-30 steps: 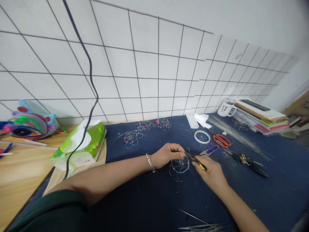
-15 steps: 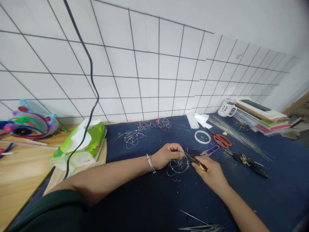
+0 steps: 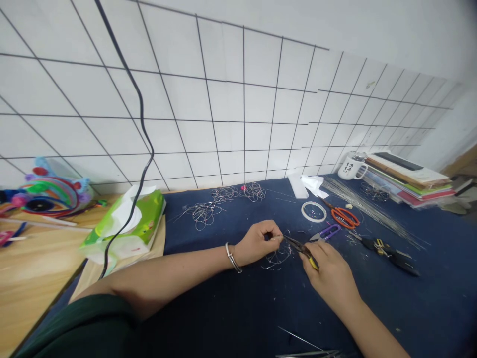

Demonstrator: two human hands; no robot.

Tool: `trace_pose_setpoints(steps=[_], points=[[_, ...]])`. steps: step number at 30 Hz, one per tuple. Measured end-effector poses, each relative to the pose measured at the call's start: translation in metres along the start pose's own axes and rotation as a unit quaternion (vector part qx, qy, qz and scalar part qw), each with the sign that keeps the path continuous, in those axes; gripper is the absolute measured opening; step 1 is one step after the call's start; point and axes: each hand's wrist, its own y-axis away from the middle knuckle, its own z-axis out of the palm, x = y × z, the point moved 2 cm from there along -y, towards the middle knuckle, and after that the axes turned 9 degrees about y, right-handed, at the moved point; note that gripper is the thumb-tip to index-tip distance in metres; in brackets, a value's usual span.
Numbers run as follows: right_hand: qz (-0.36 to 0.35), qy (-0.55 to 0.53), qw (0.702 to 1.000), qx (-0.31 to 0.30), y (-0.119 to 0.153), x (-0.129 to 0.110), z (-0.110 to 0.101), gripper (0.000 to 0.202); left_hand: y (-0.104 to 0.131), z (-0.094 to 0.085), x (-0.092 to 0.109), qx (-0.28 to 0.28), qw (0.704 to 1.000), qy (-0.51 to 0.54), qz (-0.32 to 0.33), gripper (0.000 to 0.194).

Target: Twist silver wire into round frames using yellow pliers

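Note:
My left hand (image 3: 261,240), with a silver bangle at the wrist, pinches a looped wire piece (image 3: 278,255) at its upper edge. The piece is made of thin silvery wire with small pinkish beads and hangs below my fingers. My right hand (image 3: 328,266) is wrapped round pliers (image 3: 304,251) with yellow-and-black handles. Their dark jaws point left and reach the wire close to my left fingertips. Whether the jaws grip the wire is too small to tell.
Behind lie several wire flowers (image 3: 204,214). To the right are a white ring dish (image 3: 313,212) of beads, purple snips (image 3: 328,231), orange scissors (image 3: 345,217), black pliers (image 3: 391,254), long wires (image 3: 372,209) and a mug (image 3: 352,168). A tissue pack (image 3: 124,223) sits left.
The looped wire piece has turned and shows less below my left hand. My right hand and the pliers have tilted slightly, with the jaws still near my left fingertips.

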Motion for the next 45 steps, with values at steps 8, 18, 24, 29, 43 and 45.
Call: trace_pose_setpoints(steps=[8,18,24,29,43,45], points=[[0.004,0.054,0.998,0.023,0.003,-0.008,-0.004,0.019,0.002,0.004,0.003,0.031,0.996,-0.075,0.041,0.008],[-0.013,0.102,0.994,0.049,0.004,-0.013,-0.003,0.022,0.003,0.007,0.004,0.044,0.988,-0.12,0.083,0.008],[-0.008,0.135,0.989,0.062,0.006,-0.016,-0.003,0.024,0.002,0.009,0.007,0.075,0.978,-0.152,0.118,0.01],[0.005,0.155,0.986,0.059,0.007,-0.019,-0.002,0.024,0.0,0.012,0.007,0.09,0.969,-0.181,0.141,0.011],[0.017,0.179,0.981,0.067,0.006,-0.02,0.001,0.024,-0.004,0.015,0.006,0.117,0.965,-0.185,0.144,0.013],[0.014,0.17,0.983,0.074,0.006,-0.019,0.001,0.024,-0.004,0.014,0.006,0.115,0.969,-0.172,0.135,0.013]])
